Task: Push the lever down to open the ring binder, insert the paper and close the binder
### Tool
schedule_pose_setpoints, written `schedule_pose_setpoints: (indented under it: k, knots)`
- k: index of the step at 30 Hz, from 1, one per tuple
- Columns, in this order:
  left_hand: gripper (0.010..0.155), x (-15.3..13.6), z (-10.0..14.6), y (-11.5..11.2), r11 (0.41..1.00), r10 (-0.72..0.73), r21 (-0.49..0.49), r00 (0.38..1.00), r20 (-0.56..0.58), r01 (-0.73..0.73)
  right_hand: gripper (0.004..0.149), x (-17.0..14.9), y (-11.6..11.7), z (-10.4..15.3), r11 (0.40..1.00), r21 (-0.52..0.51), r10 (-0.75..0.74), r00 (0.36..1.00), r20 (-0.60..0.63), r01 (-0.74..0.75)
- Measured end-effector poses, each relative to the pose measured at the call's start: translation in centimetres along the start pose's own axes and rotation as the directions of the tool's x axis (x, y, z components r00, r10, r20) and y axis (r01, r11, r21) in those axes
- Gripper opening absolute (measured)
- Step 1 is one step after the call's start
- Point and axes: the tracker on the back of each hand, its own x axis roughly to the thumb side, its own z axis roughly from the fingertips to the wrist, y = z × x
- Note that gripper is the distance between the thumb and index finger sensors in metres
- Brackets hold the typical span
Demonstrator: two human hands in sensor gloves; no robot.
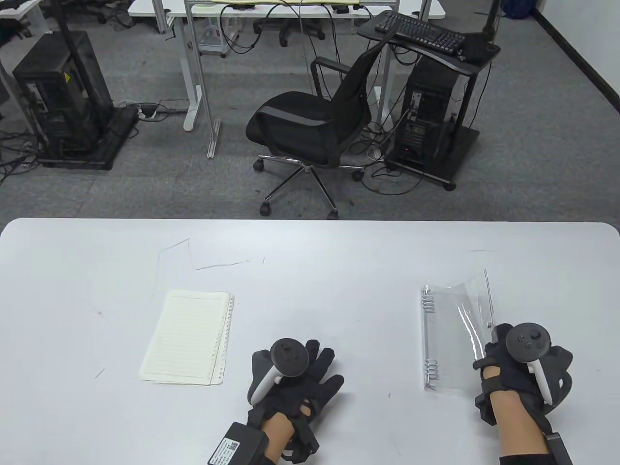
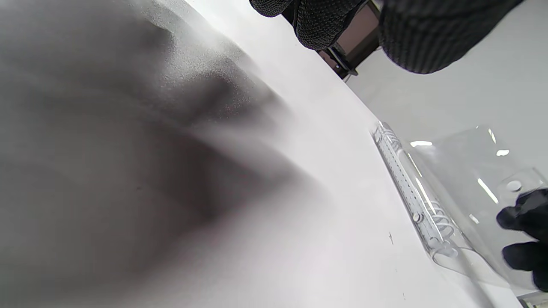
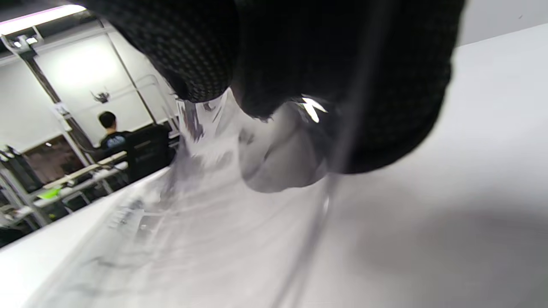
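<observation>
Nearest the table camera, the left hand (image 1: 290,375) lies flat on the white tabletop (image 1: 310,252) with its fingers (image 1: 325,361) spread and straight, holding nothing. To its left rests the stack of lined loose-leaf paper (image 1: 186,336), its punched edge facing the hand, well apart from the binder. The right hand (image 1: 516,361) pinches the free edge of the clear plastic cover (image 1: 467,315) of the ring binder (image 1: 436,339) and holds it lifted and bowed, so the cover curves up from the spine side. The white ring mechanism (image 1: 429,339) runs along the binder's left edge, with coils of rings showing near both ends; in the left wrist view the same strip (image 2: 411,192) lies on the tabletop with the right hand's fingers (image 2: 524,231) at the cover's far edge. No lever can be made out clearly in any view, so its place on the mechanism cannot be told. The cover looks thin, light and springy, likely slippery, and will probably flop back if released; a pinch at the edge suits it. The rings seem to be stiff plastic, best pressed at the spine rather than pulled. The paper is light and limp, so gripping it near the punched edge should keep the holes aligned for threading.
</observation>
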Motion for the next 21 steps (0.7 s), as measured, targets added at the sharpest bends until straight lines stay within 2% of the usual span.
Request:
schedule_pose_setpoints:
  k: [3,7,10,14,16,18,21]
  knots:
    - [0.072,0.0,-0.1,-0.1,1.000,-0.003,-0.002,1.000,-0.002,0.003,0.048,0.8,-0.7,0.8,0.991,0.004,-0.134,0.991,0.026,0.134]
    - [0.072,-0.1,-0.1,0.0,1.000,-0.002,-0.001,1.000,-0.005,0.002,0.048,1.4,-0.3,1.6,0.932,0.112,-0.350,0.937,0.019,0.346]
    - [0.072,-0.1,-0.1,0.0,1.000,0.001,0.005,1.000,-0.005,-0.001,0.048,2.0,1.2,2.1,0.884,0.205,-0.432,0.902,0.013,0.421]
    - [0.072,-0.1,-0.1,0.0,1.000,0.001,0.004,1.000,-0.002,-0.001,0.049,2.9,5.0,3.0,0.782,0.326,-0.535,0.840,-0.087,0.531]
    - [0.072,-0.1,-0.2,-0.1,1.000,0.000,-0.002,1.000,-0.001,0.000,0.050,3.5,6.5,3.2,0.798,0.346,-0.498,0.863,-0.084,0.494]
    - [0.072,-0.1,-0.3,-0.3,1.000,-0.005,-0.012,1.000,-0.002,0.005,0.049,4.2,7.1,3.4,0.848,0.343,-0.421,0.907,-0.029,0.405]
    - [0.073,0.0,-0.6,-0.6,1.000,-0.016,-0.022,1.000,0.000,0.016,0.049,5.2,7.7,3.9,0.964,0.256,-0.110,0.988,0.109,0.079]
